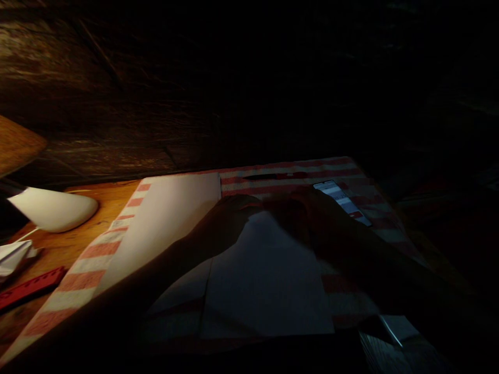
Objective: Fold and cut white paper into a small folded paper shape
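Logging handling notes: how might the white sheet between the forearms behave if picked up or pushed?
The white sheet is probably light and bendy, since it lies flat with no obvious thickness, though dim light makes that uncertain. Pushed, it may drag slightly: the striped cloth beneath it looks textured.

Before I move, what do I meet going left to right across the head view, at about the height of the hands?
White lamp base, left sheet of paper, left hand, right hand, phone.
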`<state>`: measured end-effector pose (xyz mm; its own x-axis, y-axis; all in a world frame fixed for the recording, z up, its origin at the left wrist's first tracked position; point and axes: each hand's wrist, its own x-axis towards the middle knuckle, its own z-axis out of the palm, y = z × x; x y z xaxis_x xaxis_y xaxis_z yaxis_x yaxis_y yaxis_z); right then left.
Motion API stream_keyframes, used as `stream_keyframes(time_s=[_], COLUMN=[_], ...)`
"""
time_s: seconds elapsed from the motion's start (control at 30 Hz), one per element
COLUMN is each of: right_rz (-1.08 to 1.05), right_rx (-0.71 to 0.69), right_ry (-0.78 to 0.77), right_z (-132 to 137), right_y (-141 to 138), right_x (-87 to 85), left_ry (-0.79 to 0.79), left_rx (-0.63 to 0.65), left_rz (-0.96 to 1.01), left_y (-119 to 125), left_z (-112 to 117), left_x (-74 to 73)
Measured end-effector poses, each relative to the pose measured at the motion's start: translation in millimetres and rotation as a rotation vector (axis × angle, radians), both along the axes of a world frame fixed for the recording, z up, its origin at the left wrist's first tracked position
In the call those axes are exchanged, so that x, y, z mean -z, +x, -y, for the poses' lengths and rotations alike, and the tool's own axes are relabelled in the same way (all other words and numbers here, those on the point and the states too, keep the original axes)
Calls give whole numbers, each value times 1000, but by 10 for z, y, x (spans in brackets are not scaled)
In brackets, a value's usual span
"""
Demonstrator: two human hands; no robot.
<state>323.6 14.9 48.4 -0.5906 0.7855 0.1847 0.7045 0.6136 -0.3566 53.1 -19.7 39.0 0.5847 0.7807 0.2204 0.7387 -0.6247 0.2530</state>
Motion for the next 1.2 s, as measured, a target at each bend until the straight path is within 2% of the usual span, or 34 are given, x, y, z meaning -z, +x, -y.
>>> stream_keyframes(time_s=[0.1, 0.13, 0.27, 0.43, 0.6, 0.9, 1.03, 1.2], right_rz=[102, 123, 240, 226, 162, 35, 73, 120], right_rx=[-68, -39, -42, -85, -137, -168, -156, -146], right_ry=[140, 179, 202, 205, 250, 300, 254, 279], right_z=[165, 231, 482, 645, 685, 680, 677, 698], right_y=[-112, -159, -310, -343, -326, -292, -295, -293], right_x=[-38, -38, 44, 214, 302, 367, 351, 362], left_ry=[12, -6, -53, -66, -84, -20, -42, -78], left_rx=[2, 11, 14, -7, -15, -23, -40, -45], left_rz=[-21, -57, -62, -9, 15, -54, -48, -38], left_y=[157, 216, 401, 446, 439, 433, 445, 432], left_z=[267, 361, 597, 615, 630, 623, 628, 642], left_x=[1, 4, 43, 116, 124, 175, 161, 178])
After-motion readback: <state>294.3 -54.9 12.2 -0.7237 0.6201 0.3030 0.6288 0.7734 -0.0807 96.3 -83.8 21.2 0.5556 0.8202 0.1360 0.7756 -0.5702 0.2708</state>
